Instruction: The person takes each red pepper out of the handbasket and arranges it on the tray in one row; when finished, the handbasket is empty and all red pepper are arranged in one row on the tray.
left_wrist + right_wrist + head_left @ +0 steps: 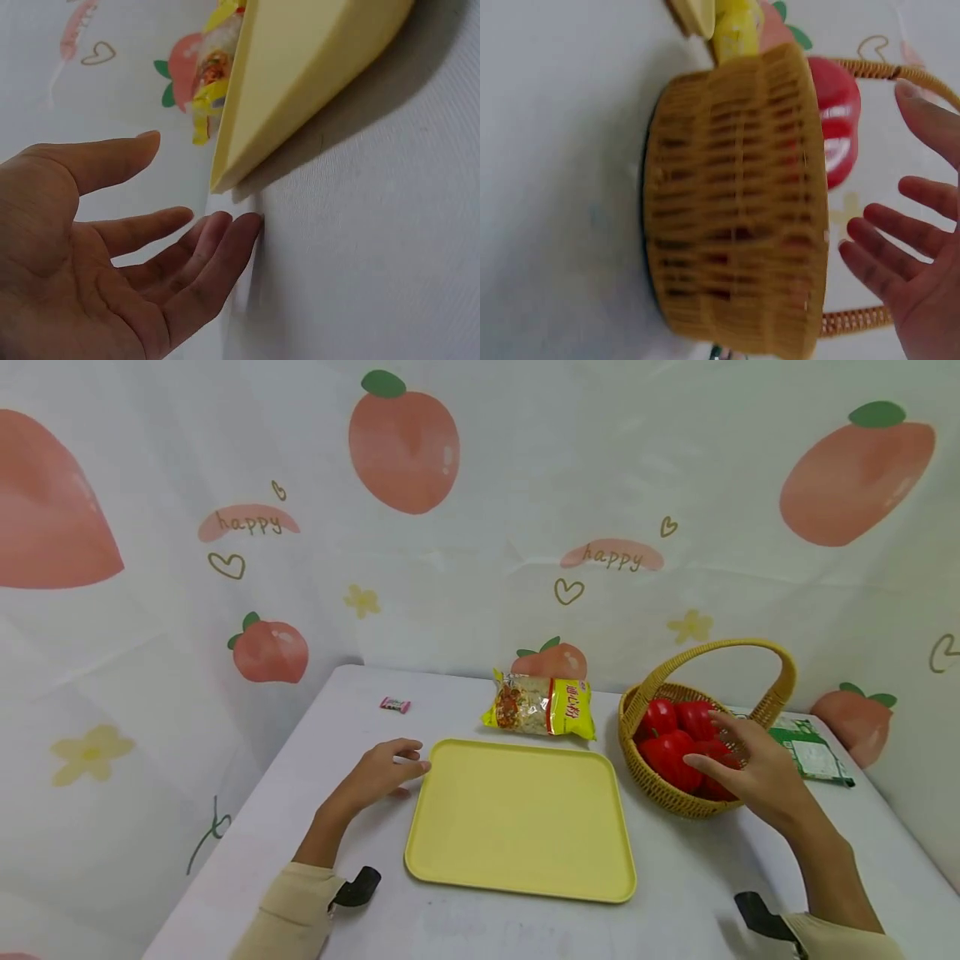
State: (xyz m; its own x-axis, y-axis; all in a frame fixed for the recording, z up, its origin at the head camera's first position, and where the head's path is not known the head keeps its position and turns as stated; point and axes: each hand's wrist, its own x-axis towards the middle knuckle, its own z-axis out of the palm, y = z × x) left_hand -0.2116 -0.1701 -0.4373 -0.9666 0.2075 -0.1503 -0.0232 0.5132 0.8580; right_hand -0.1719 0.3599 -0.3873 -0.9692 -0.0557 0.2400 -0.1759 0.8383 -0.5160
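Note:
A yellow tray lies flat on the white table. Beside its upper left corner my left hand hovers with loosely bent fingers; in the left wrist view the hand holds nothing and the tray's corner is just beyond the fingertips. To the right of the tray stands a wicker basket with a tall handle, holding several red bell peppers. Over the basket's right side is my right hand, fingers spread. In the right wrist view that hand is apart from the visible red pepper.
Behind the tray lies a yellow and clear food packet. A small pink wrapped candy is at the back left. A green and white packet lies right of the basket, partly hidden. A printed cloth hangs behind the table.

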